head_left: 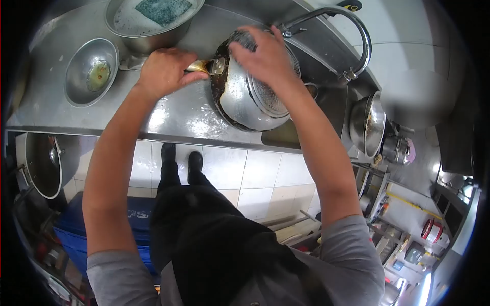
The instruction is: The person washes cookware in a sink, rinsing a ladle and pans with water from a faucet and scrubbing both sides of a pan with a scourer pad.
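Note:
My left hand point(166, 71) is wrapped round the handle point(199, 66) of a large pan at the upper middle. The pan lies upside down on the steel counter, and its silvery underside point(237, 99) has dark brown crust round the edge and a dotted ring pattern. Over the upper part of that underside, my right hand point(265, 56) lies with its fingers spread. A grey, mesh-like patch point(242, 39) shows by its fingertips; whether it is a scourer or part of the pan, I cannot tell.
A pot point(148, 42) of suds with a green pad stands at the top. Left of it is a metal bowl point(73, 76) with yellowish residue. The sink point(329, 109) and curved faucet point(366, 43) are right of the pan. Stacked bowls point(361, 122) stand farther right.

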Demonstrator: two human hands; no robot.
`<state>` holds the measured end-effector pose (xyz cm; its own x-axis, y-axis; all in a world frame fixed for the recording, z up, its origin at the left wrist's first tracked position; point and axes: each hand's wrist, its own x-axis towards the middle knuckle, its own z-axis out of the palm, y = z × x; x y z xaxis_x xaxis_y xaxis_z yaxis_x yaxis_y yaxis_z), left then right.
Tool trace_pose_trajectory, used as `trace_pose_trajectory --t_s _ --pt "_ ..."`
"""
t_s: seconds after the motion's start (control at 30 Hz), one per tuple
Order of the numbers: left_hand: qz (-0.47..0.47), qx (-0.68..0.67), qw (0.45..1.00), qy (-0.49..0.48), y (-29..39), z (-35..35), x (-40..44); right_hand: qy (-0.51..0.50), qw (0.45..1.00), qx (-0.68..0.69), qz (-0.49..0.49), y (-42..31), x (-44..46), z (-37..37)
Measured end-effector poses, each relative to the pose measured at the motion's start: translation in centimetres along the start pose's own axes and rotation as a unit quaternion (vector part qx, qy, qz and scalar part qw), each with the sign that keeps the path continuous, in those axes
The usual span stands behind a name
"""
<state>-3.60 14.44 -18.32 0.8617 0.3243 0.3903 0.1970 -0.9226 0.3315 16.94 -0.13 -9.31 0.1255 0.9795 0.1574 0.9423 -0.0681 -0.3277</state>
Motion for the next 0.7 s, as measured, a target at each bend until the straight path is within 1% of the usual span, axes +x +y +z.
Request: trace_pose_trajectory --t_s 0.07,0.1,0.13,0.2,0.23,0.27,0.33,0.37,0.43,0.5,0.53,0.6,0.63,0.67,0.7 --pt "0.003 0.005 1.0 0.0 0.0 -0.3 0.0 0.033 0.997 0.032 0.054 0.2 0.2 -0.4" --pt "-0.001 0.001 1.0 -0.001 0.1 -0.3 0.0 -0.025 0.998 -0.01 -0.064 -0.3 -2.0 -0.6" --pt "-0.006 -0.001 1.0 -0.001 0.0 -0.5 0.0 -0.023 0.997 -0.008 -0.071 -0.3 -3.2 -1.2" --pt "-0.014 0.015 1.0 -0.006 -0.2 -0.6 0.0 -0.185 0.972 -0.053 -0.137 -1.1 -4.6 -2.7" --pt "-0.014 0.021 1.0 -0.016 0.1 -0.4 0.0 -0.117 0.984 -0.023 -0.134 0.2 -2.6 -1.5" --pt "-0.012 0.017 1.0 -0.019 0.5 -0.2 -0.1 -0.12 0.984 -0.022 -0.13 0.9 -0.8 -0.9" --pt "0.006 0.006 1.0 -0.007 0.1 -0.3 0.1 -0.007 0.999 0.015 0.032 0.8 2.6 -0.6" --pt "0.01 0.006 1.0 -0.008 0.1 -0.2 0.1 0.09 0.996 0.009 -0.02 1.1 1.1 1.2" --pt "0.021 -0.001 1.0 0.003 -0.1 -0.1 0.2 0.069 0.991 -0.035 -0.108 0.1 -5.5 0.9" --pt "0.016 0.011 1.0 -0.006 0.2 -0.1 0.3 -0.075 0.973 -0.135 -0.174 -0.4 -13.7 -1.0" --pt "0.004 0.03 0.999 -0.013 0.2 -0.4 0.3 -0.073 0.973 -0.134 -0.175 0.3 -14.0 -0.3" --pt "0.005 0.021 1.0 -0.014 0.6 -0.7 0.3 -0.023 0.954 -0.136 -0.266 0.3 -14.6 0.4" --pt "0.002 0.012 1.0 -0.009 0.8 -0.7 0.7 0.032 0.957 -0.115 -0.264 -0.5 -13.3 2.2" --pt "0.012 0.008 1.0 -0.016 0.8 -0.5 0.6 0.005 0.961 -0.142 -0.239 -3.0 -11.1 2.2" --pt "-0.002 0.008 0.999 -0.034 0.5 -0.3 0.4 0.053 0.961 -0.148 -0.229 -4.1 -9.5 3.6"
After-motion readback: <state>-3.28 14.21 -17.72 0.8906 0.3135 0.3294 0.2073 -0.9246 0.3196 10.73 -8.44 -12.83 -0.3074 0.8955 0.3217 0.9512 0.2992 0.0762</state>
